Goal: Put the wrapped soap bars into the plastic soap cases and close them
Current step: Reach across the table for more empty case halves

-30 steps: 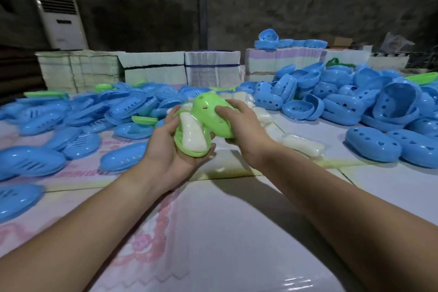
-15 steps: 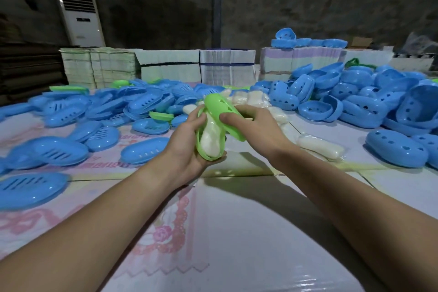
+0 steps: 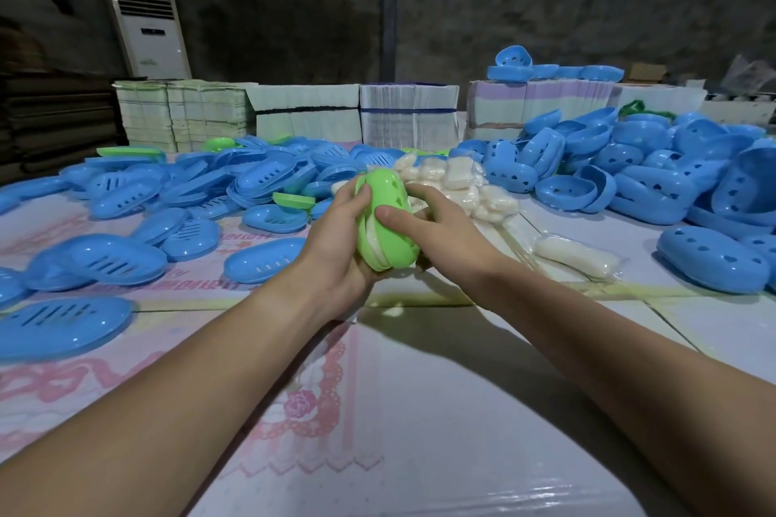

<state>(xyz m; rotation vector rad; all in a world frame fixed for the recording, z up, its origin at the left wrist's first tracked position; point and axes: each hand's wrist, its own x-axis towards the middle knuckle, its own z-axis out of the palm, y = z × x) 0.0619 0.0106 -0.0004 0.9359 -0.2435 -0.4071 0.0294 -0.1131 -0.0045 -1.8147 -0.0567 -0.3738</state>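
Observation:
I hold a green plastic soap case (image 3: 388, 229) between both hands above the middle of the table. Its two halves are nearly together, and a strip of a white wrapped soap bar (image 3: 372, 240) shows in the gap. My left hand (image 3: 336, 248) grips the case from the left, thumb on its top. My right hand (image 3: 436, 235) wraps it from the right, thumb pressing the lid. More wrapped soap bars (image 3: 455, 185) lie heaped just behind, and one wrapped soap bar (image 3: 573, 256) lies alone to the right.
Blue case bases (image 3: 113, 260) with slots cover the table's left side. Blue lids (image 3: 655, 180) with holes pile up on the right, and a closed blue case (image 3: 714, 260) lies at the right. Bundled paper stacks (image 3: 407, 113) line the far edge. A white air conditioner (image 3: 147, 25) stands behind.
The green lid has swung down over the soap, so the case went from wide open to nearly closed. My right thumb now presses on the lid.

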